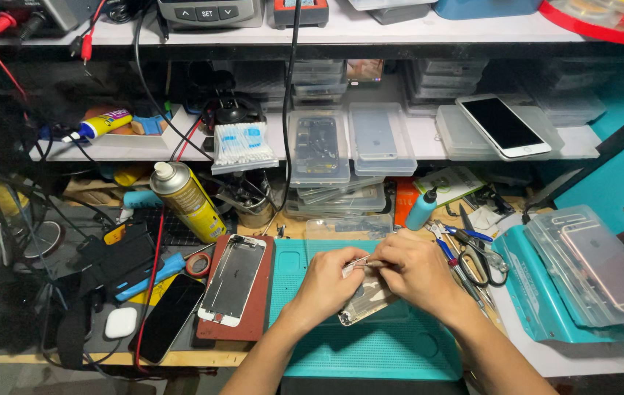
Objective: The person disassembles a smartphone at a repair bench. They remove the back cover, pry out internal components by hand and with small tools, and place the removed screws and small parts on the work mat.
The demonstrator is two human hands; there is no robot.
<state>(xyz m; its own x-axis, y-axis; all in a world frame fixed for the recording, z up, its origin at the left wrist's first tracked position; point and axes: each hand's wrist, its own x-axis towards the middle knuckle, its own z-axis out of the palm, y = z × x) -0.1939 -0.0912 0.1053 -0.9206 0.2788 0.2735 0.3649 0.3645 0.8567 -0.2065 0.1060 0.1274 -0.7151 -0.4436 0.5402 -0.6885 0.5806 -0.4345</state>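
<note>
Item: phone panel [365, 301], over teal mat [370, 351] on tabletop. My left hand [326, 281] grips its edge; right hand [410, 271] pinches a thin strip [358, 261]. Step: peeling, seemingly. Next: steady, gentle pull.

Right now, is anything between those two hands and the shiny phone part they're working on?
Nothing visible. The left hand and the right hand both rest directly on the metal phone part over the teal mat. The scissors and the white screen frame lie off to the sides.
</note>
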